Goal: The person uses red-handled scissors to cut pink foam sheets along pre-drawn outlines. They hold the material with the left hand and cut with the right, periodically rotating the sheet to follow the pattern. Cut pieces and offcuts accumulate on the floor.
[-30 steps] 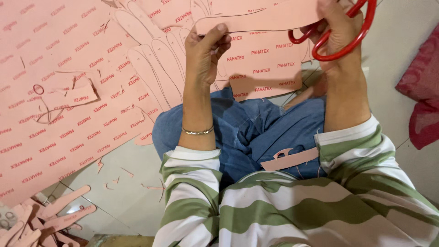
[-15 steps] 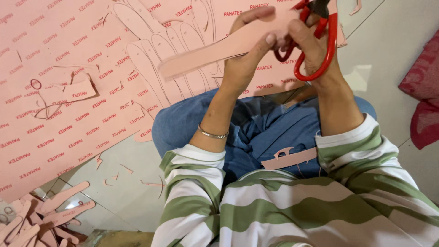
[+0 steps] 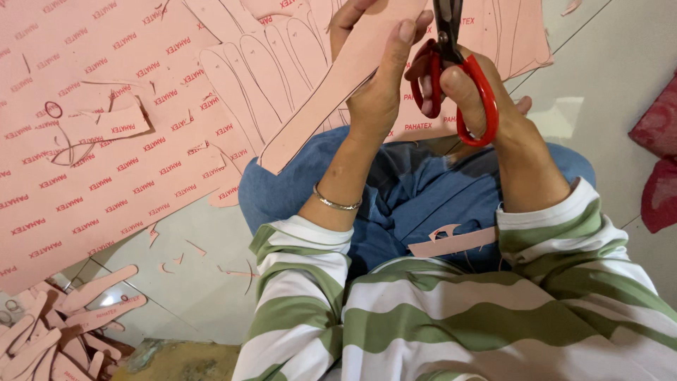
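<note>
Above the lap, left hand (image 3: 377, 99) closed on a long pink cut-out strip (image 3: 331, 95), thumb pressed flat on its face, fingers wrapped behind. Strip: thin, stiff sheet material, matte, with rounded ends and a narrow waist, pen outline along the edge; held tilted, lower end pointing down-left. Just beside it, right hand (image 3: 479, 99) gripping red-handled scissors (image 3: 455, 77), fingers through the plastic loops, dark metal blades pointing up at the strip's upper end; whether the blades are parted cannot be told. Thin metal bangle (image 3: 337, 202) on the left wrist. Green-and-white striped sleeves; blue trousers below. On the lap, a smaller pink offcut (image 3: 451, 241), flat and roughly rectangular. On the tiled floor (image 3: 606, 63), large pink sheet (image 3: 106, 155) printed with repeated red lettering, traced with long rounded outlines. At lower left, loose pile of finished strips (image 3: 63, 324), same shape, overlapping. Small slivers scattered on the floor nearby.
</note>
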